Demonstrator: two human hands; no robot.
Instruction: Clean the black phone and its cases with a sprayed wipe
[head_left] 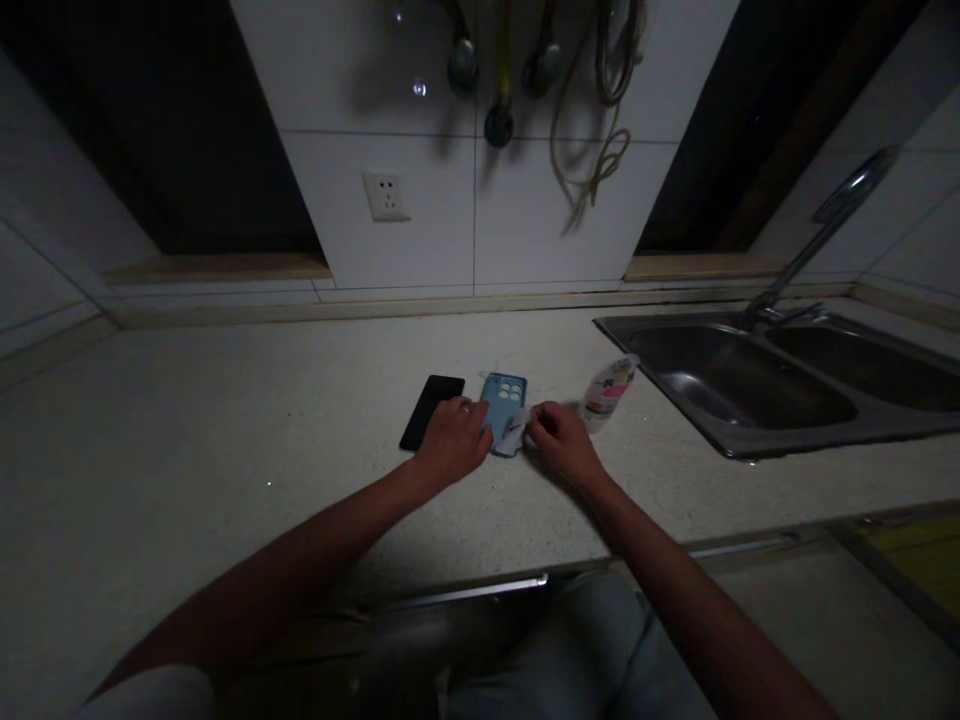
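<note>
A light blue phone case lies on the counter with its hollow side up and its camera cut-outs at the far end. My left hand holds the case by its left edge, with fingertips and thumb against it. Under and beside that hand lies a black phone, partly covered by the fingers. My right hand pinches a thin white wipe or tissue, which rests over the lower right of the case. Just beyond the right hand stands a clear bottle with a pink label, slightly tilted in view.
The pale counter runs up to a tiled wall with a socket. At the right is a metal double sink with a faucet. Pipe valves and a looped cord hang above. A metal strip marks the front edge.
</note>
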